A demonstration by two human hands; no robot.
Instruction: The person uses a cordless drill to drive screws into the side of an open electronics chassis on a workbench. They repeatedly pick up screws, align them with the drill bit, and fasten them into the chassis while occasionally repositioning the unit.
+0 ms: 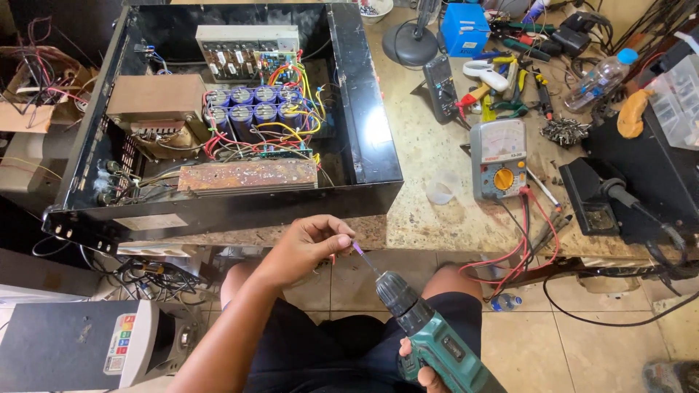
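Lowest in the view, the right hand (416,370) is wrapped around the grip of a green cordless drill (429,333), only its fingers showing beneath the tool's body; the drill slants up and to the left over the person's lap in dark shorts. At the drill's tip, the left hand (306,247) pinches the purple-ended bit (362,255) between thumb and fingertips, closed on it just in front of the table's (429,218) near edge. Left of the knees, on the floor, sits a grey device (80,346) with a panel of coloured buttons, and a tangle of cables lies beside it. On the table just beyond the left hand stands a large black amplifier chassis (357,109) with its lid off: a rusty heat sink (247,175) lies nearest, behind it a cluster of blue capacitors (255,105) threaded with red and yellow wires, a big transformer (156,109) to their left, and a circuit board at the back. Right of the chassis lie a small clear cup (442,188) and an analog multimeter (499,159) with an orange dial, its red leads trailing off the table's edge. Farther back rest a dark digital meter (442,87), a heap of pliers and screwdrivers (510,80), a plastic bottle (601,76) and a blue box (464,29).
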